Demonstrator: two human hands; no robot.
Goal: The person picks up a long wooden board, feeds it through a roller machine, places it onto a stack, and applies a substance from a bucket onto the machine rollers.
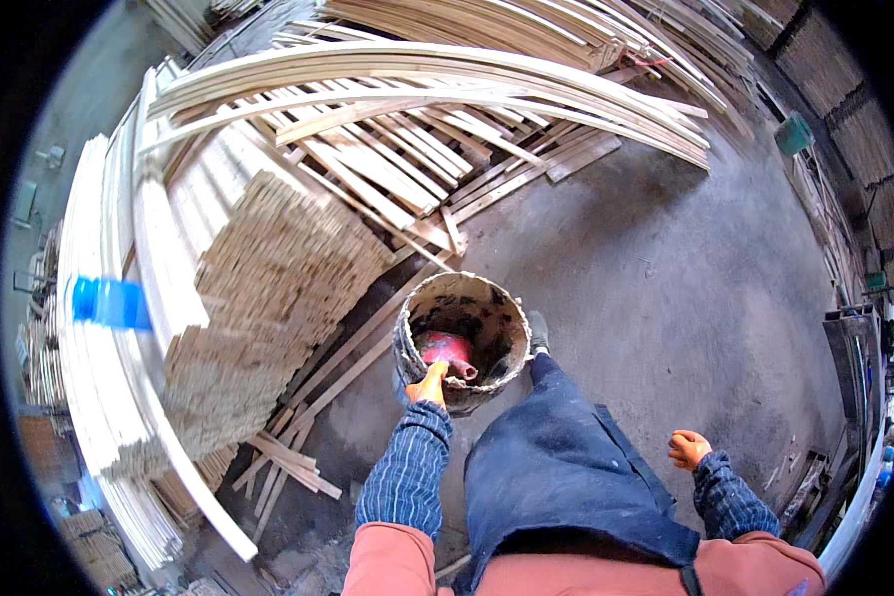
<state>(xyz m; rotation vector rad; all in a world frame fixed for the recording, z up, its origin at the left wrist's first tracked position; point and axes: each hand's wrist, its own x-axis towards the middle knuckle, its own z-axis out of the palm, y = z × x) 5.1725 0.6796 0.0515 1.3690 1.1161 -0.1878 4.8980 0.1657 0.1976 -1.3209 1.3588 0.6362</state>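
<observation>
A worn, crusted bucket (521, 335) hangs or stands in front of my legs, its mouth facing up. My left hand (428, 384), in an orange glove, is closed on its near left rim. Just past my fingertips, inside the bucket, lies a red object (444, 348) with a short, pipe-like spout; its lower part is hidden, and I cannot tell its kind. My right hand (688, 450), also in an orange glove, hangs out to the right with its fingers curled in. Nothing shows in it, and it touches nothing.
A tall stack of wooden strips (278, 268) rises on the left, with a blue cylindrical object (111, 302) on it. Loose strips (368, 149) lie crosswise ahead, and more slats (288, 467) lie beside the stack. Concrete floor (656, 268) spreads to the right. Dark metal equipment (851, 363) lines the right edge.
</observation>
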